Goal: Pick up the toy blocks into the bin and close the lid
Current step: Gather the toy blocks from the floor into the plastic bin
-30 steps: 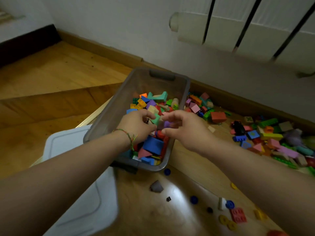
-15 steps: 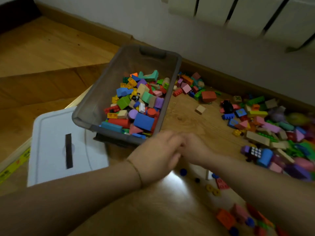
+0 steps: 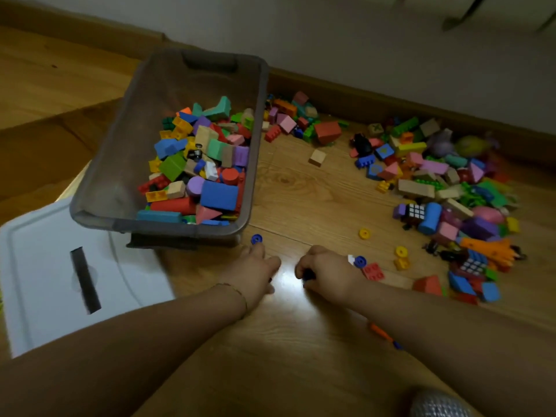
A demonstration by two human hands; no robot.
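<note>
Both hands are down at the wooden floor (image 3: 301, 356), just in front of the bin's near end and slightly apart from each other. The left hand (image 3: 255, 272) has its fingers angled onto the boards, close to a blue round piece (image 3: 256, 238). Its palm is hidden, so I cannot tell whether it holds anything. The right hand (image 3: 325, 275) has its fingers curled round a small dark piece (image 3: 307, 276). A second blue wheel (image 3: 359, 261) and a red brick (image 3: 373, 271) lie just beside its knuckles.

The grey bin (image 3: 126, 164) stands open on the floor, with binned blocks (image 3: 218, 195) heaped toward its right side. The white lid (image 3: 45, 266) lies flat to the bin's left. The bin's near corner overlaps it in view, and contact cannot be confirmed. Loose blocks (image 3: 436, 176) are spread along the skirting board (image 3: 346, 94) to the right, well apart from the bin. Two yellow rounds (image 3: 364, 233) sit between that spread and the hands.
</note>
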